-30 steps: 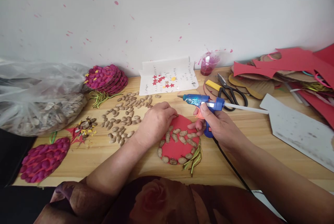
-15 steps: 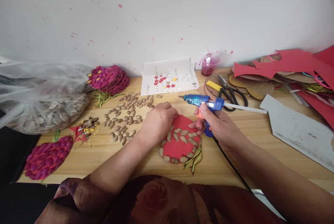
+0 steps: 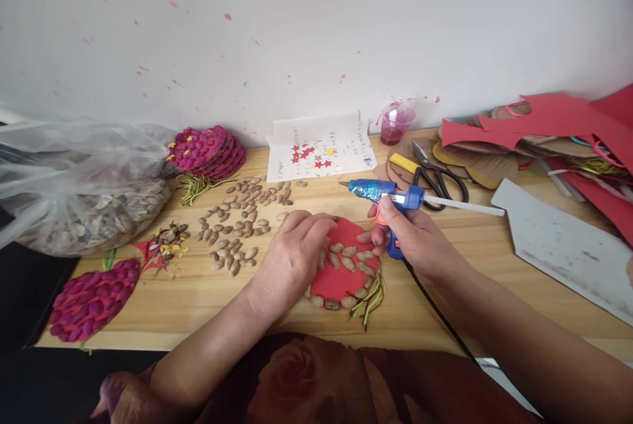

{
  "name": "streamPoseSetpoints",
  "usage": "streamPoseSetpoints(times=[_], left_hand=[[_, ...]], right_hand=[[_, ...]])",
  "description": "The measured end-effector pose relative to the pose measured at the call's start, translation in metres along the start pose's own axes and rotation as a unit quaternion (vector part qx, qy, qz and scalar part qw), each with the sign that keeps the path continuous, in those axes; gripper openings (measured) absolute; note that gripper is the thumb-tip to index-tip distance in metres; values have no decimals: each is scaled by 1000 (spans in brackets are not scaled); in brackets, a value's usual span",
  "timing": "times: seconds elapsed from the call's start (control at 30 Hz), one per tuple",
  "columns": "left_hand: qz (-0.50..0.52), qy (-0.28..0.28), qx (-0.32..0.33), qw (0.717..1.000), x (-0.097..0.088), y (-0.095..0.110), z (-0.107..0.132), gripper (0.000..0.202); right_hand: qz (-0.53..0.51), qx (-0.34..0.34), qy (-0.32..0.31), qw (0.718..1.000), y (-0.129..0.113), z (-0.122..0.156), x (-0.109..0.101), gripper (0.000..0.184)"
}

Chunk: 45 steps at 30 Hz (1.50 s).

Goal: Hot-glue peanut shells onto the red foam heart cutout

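Observation:
On the wooden table lies a red disc (image 3: 341, 282), with peanuts along its lower edge and across its middle. Green and brown strings (image 3: 370, 299) hang from its lower right. My left hand (image 3: 297, 249) rests over the disc's left edge, fingers bent together and their tips near the upper rim; whatever is under them is hidden. My right hand (image 3: 413, 233) grips a blue hot glue gun (image 3: 370, 190), its nozzle pointing left above the disc and a white glue stick (image 3: 465, 204) in its back. Loose peanuts (image 3: 242, 226) are spread left of my left hand.
Purple-covered discs (image 3: 208, 150) are stacked behind, and one purple piece (image 3: 96, 299) lies front left. A plastic bag (image 3: 93, 213) stands left. Paper with stars (image 3: 321, 147), a cup (image 3: 395, 124), scissors (image 3: 438, 177), red scraps (image 3: 554, 121) and a grey board (image 3: 568, 252) lie behind and right.
My left hand has shifted slightly left and toward me, its fingers less tightly bunched, and now covers more of the disc's left side. My right hand and the glue gun stay almost still.

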State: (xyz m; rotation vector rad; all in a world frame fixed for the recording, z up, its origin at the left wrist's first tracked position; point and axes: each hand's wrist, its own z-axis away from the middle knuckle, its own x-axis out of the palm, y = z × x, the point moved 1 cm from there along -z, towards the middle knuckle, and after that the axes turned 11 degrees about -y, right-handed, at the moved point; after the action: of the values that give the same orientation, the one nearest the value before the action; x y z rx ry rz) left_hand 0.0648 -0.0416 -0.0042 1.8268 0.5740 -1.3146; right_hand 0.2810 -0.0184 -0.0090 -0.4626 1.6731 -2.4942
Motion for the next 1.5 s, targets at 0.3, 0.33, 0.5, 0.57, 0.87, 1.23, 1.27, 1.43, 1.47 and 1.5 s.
streamPoseSetpoints(times=[0.3, 0.33, 0.5, 0.57, 0.87, 1.23, 1.27, 1.43, 1.47, 1.5], left_hand=[[-85, -23, 36, 995, 7, 1, 2, 48], [-87, -24, 37, 995, 7, 1, 2, 48], [-89, -26, 40, 995, 10, 1, 1, 45], [-95, -24, 37, 994, 11, 0, 0, 42], [-86, -52, 1, 995, 15, 2, -2, 24], [-91, -65, 2, 994, 11, 6, -4, 17], [-92, -67, 1, 993, 11, 6, -4, 17], [-101, -66, 5, 993, 13, 4, -4, 17], [-100, -64, 6, 993, 15, 3, -4, 17], [-95, -60, 6, 994, 16, 2, -3, 18]], right_hand=[[1, -1, -5, 1000, -2, 2, 1, 56], [0, -2, -5, 1000, -2, 2, 1, 56], [6, -1, -2, 1000, 0, 0, -1, 56], [11, 0, -2, 1000, 1, -1, -2, 58], [33, -22, 36, 999, -4, 3, 3, 51], [43, -13, 48, 998, 3, -1, -4, 50], [44, -13, 46, 998, 4, -1, -5, 49], [34, -19, 33, 999, 6, -3, -6, 49], [31, -21, 34, 999, 5, -3, -5, 49], [28, -24, 34, 999, 4, -3, -4, 49]])
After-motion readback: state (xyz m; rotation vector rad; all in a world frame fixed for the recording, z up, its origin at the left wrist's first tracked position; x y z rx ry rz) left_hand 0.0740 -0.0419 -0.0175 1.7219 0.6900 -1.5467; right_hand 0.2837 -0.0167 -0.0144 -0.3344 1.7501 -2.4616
